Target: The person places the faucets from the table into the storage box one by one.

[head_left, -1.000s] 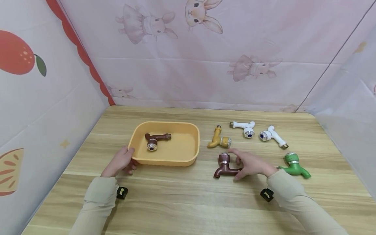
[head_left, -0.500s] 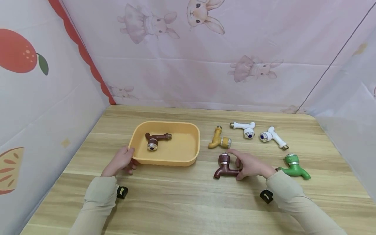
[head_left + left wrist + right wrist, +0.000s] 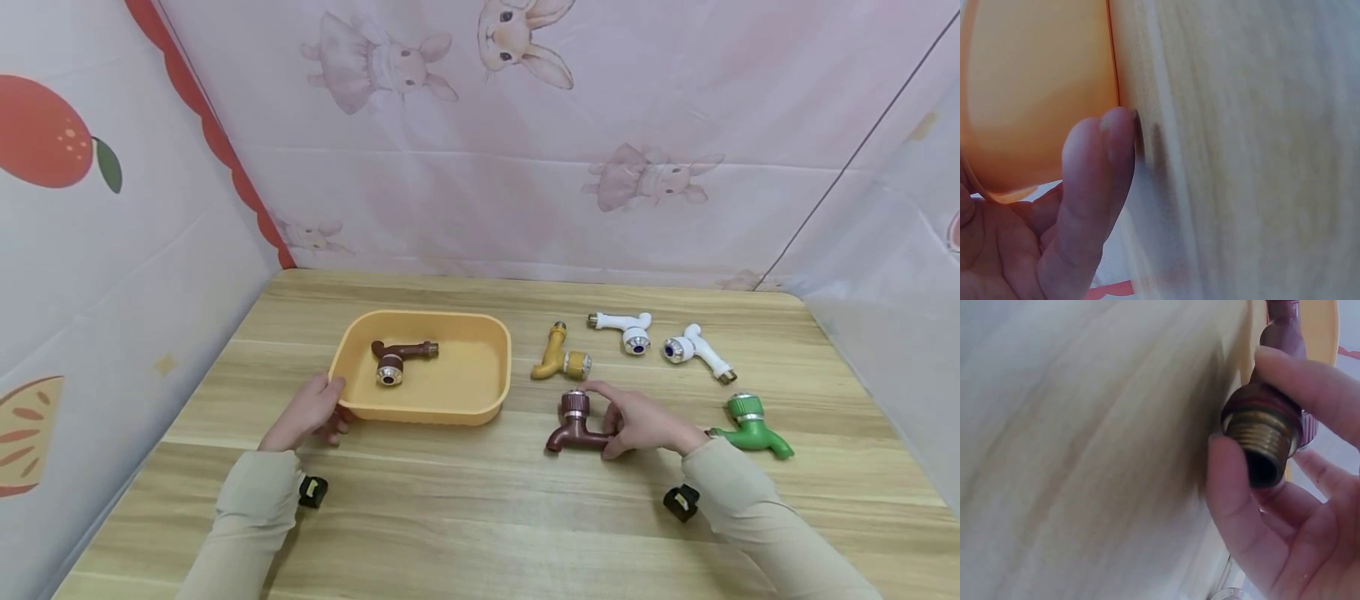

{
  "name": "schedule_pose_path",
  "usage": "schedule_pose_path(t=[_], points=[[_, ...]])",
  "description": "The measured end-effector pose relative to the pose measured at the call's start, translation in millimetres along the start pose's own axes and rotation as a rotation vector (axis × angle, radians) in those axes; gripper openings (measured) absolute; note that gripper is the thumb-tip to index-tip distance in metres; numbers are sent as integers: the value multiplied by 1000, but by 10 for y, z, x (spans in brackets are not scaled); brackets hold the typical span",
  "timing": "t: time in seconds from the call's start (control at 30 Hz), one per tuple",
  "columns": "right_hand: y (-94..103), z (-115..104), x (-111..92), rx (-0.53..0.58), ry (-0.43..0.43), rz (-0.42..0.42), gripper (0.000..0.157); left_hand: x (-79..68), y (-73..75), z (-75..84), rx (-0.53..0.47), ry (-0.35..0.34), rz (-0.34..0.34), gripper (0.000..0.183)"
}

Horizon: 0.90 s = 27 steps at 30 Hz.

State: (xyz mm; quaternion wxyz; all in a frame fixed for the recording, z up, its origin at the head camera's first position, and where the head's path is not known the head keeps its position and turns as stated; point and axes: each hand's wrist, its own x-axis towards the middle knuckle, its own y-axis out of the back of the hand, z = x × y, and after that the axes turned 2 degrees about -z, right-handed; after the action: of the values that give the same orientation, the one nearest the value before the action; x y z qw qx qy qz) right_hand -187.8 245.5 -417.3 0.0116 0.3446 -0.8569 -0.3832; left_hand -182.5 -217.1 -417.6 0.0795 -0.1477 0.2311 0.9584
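My left hand [image 3: 306,410] grips the near left corner of a yellow plastic basin [image 3: 420,412], thumb at the rim and fingers along the outer wall [image 3: 1035,125]. Inside that basin lies a dark red faucet with a chrome-capped knob [image 3: 389,368]. A second dark red faucet [image 3: 574,425] stands on the wooden table with its ribbed knob up and spout to the left. My right hand [image 3: 645,423] holds it by its inlet end, index finger reaching up near the knob. In the right wrist view, brass threads [image 3: 1260,437] show between thumb and fingers.
Beyond the right hand lie a mustard yellow faucet [image 3: 555,358] and two white faucets, one further back [image 3: 622,323] and one to the right [image 3: 699,350]. A green faucet [image 3: 752,427] sits close by the right wrist. Printed fabric walls enclose the table's back and sides.
The right thumb has drawn in slightly against the dark red faucet, which has barely shifted. The left hand and the basin stay in place.
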Motion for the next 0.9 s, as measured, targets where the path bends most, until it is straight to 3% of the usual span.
schedule_pose_path(t=[0.9], points=[[159,-135,-102,232,-11,18,95,-3,-13,-5,8,-16,1,38]])
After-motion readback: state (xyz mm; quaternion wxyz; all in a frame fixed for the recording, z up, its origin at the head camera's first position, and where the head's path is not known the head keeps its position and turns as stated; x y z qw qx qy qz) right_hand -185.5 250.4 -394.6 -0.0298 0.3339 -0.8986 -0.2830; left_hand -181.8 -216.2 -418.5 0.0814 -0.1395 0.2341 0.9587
